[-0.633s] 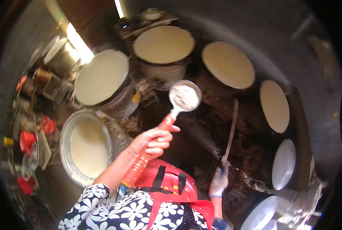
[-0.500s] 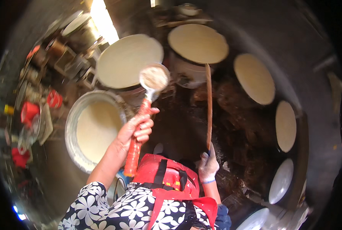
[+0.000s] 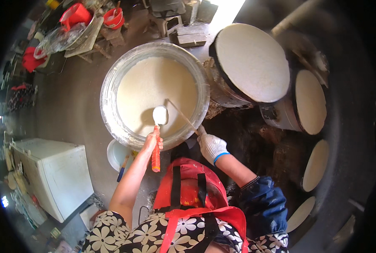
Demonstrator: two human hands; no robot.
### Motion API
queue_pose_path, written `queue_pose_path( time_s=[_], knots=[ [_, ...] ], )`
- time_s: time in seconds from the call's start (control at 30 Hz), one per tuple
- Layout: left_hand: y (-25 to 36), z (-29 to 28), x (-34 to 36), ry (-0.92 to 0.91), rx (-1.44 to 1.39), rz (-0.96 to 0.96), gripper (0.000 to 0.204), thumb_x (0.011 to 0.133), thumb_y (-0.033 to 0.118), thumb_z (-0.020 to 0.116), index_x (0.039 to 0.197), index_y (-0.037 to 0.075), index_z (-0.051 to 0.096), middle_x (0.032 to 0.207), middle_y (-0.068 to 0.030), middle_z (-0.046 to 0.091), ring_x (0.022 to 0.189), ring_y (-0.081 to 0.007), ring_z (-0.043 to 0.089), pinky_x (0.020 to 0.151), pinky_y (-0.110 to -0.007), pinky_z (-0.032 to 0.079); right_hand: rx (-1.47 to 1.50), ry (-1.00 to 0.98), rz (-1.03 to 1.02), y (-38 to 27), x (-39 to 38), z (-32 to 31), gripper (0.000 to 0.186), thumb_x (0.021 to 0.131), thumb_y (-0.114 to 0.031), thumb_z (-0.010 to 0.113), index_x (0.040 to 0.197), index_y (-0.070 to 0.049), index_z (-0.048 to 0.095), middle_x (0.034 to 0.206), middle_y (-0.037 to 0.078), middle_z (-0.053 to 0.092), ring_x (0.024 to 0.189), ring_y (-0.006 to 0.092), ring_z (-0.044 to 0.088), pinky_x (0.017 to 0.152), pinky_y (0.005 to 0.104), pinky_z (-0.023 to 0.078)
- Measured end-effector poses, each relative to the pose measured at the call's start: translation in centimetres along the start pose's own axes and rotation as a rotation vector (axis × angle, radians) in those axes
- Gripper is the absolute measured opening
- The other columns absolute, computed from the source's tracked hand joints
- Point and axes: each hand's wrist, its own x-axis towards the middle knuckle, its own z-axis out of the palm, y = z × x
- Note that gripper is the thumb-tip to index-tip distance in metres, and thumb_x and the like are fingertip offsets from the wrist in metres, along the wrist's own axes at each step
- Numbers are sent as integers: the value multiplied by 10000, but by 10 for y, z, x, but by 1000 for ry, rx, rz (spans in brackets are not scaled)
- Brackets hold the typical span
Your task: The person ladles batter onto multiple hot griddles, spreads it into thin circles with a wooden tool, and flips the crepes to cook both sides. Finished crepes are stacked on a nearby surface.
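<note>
My left hand (image 3: 151, 143) is wrapped round the red-wrapped handle of a ladle (image 3: 160, 115). The ladle's bowl, coated in pale batter, is over the batter (image 3: 156, 80) in a large metal pot (image 3: 112, 90). In a white knitted glove, my right hand (image 3: 213, 147) grips a thin wooden stick (image 3: 182, 114) at the pot's near right rim. The stick's far end reaches over the batter, close to the ladle; whether it touches the surface I cannot tell. Right of the pot, a round griddle (image 3: 253, 63) carries a pale sheet of batter.
Further griddles (image 3: 310, 101) curve down the right side, some with pale sheets. A small white bucket (image 3: 114, 154) with a blue-handled tool (image 3: 122, 168) stands near the pot. Left are a white chest-like cabinet (image 3: 61, 175) and a low table with red containers (image 3: 75, 16).
The view has swung left toward the pot. My ladle has gone from up near a griddle to over the batter, and the stick has moved from pointing at the griddles to over the pot.
</note>
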Motion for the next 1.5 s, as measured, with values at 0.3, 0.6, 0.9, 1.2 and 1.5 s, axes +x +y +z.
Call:
queue_pose_path(
  time_s=[0.3,0.6,0.9,1.2,1.5],
  knots=[
    [8,4,57,278,642,305,407,1093,432,479,1168,43,569,683,-119,610,479,-256,614,446,-422,513,22,-409,-38,-36,25,-77,285,1031,-213,541,1219,-47,678,1015,261,739,992,465,707,857,541,552],
    [36,50,96,362,496,280,360,1104,399,457,1143,44,501,670,-92,574,490,-223,591,426,-413,502,294,84,-1,20,37,12,293,1058,-220,492,1260,-72,643,895,278,720,797,449,718,707,549,557],
    [11,60,80,-386,-781,-219,379,1068,376,500,1158,8,509,700,-9,458,486,-84,414,443,-249,391,1434,-266,472,-14,-31,56,494,1121,-355,495,1568,-146,463,745,20,608,430,90,446,372,274,384],
    [117,99,-103,-753,-761,204,386,1128,261,472,1279,-88,535,741,13,451,508,-28,416,466,-177,408,1502,-189,106,-38,-97,-38,563,1105,-371,552,1572,-74,452,708,25,606,442,82,447,382,241,353],
    [226,127,-308,-458,-94,879,467,1125,415,458,1382,30,523,668,42,397,426,-44,349,371,-233,324,1196,127,-413,-69,-148,-155,546,1109,-335,564,1561,-40,488,740,22,633,550,65,515,497,236,404]
  ],
)
